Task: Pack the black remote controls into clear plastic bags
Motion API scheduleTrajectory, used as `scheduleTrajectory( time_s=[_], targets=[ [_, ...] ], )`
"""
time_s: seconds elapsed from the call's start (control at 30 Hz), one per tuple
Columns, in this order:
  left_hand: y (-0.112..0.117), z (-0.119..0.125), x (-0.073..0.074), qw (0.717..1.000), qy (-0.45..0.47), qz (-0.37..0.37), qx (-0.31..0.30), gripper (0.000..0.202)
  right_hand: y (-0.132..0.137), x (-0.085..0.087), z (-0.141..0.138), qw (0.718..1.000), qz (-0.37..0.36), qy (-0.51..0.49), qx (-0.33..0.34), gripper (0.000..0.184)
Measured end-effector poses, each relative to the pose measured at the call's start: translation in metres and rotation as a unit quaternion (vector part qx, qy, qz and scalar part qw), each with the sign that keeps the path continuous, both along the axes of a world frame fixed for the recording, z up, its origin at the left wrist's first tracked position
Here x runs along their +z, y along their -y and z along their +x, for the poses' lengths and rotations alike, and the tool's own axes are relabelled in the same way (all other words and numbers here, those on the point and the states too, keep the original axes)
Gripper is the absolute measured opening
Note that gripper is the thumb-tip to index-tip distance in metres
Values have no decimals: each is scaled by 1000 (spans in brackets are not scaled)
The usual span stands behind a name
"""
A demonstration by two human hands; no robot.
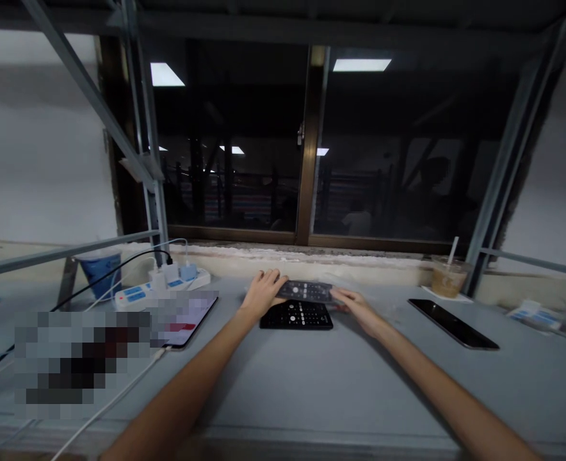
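Observation:
A dark remote control (307,291) with pale buttons is held level above the table, its surface greyish and hazy. My left hand (265,291) grips its left end, the fingers bent over the far side. At the other end, my right hand (355,306) pinches the remote between thumb and fingers. Just below and nearer to me, black remote controls (296,316) lie side by side on the grey table (321,390). The held remote and my left hand partly cover them. Clear, thin plastic seems to show beside my right hand, but it is blurred.
To the left are a lit tablet (189,323) with a white cable, a white power strip (134,298) with plugs, and a blue cup (99,272). A dark-screened tablet (453,323) and a drink cup with a straw (449,278) stand right. Metal posts (499,153) frame the window.

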State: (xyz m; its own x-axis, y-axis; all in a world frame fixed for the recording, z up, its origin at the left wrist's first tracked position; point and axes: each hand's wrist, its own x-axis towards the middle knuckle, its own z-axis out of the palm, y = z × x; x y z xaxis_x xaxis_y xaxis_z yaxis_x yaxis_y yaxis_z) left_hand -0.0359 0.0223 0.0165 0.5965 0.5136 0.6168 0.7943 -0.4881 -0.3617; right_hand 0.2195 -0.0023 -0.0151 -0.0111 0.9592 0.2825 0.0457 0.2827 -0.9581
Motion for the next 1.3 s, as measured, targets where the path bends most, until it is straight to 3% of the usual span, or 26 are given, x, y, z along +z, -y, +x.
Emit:
scheduleTrajectory(
  time_s=[0.23, 0.33, 0.53, 0.77, 1.0, 1.3],
  targets=[
    [-8, -16, -5, 988, 85, -55, 114, 27, -8, 5, 28, 987, -49, -117, -97, 24],
    [-11, -21, -7, 972, 145, -88, 161, 38, -11, 2, 35, 986, -57, -104, -119, 22],
    [-11, -23, -10, 935, 213, -199, 201, 54, -4, 1, 19, 996, -67, -57, -33, 19],
    [-9, -21, -10, 941, 210, -188, 188, 51, 11, 12, -3, 992, -94, 12, 83, 18],
    [-8, -18, -8, 940, 217, -192, 182, 45, 23, 22, 3, 958, -160, 130, 198, 28],
    [-6, -14, -9, 938, 219, -199, 180, 40, 27, 26, 11, 927, -171, 252, 217, 39]
  ],
)
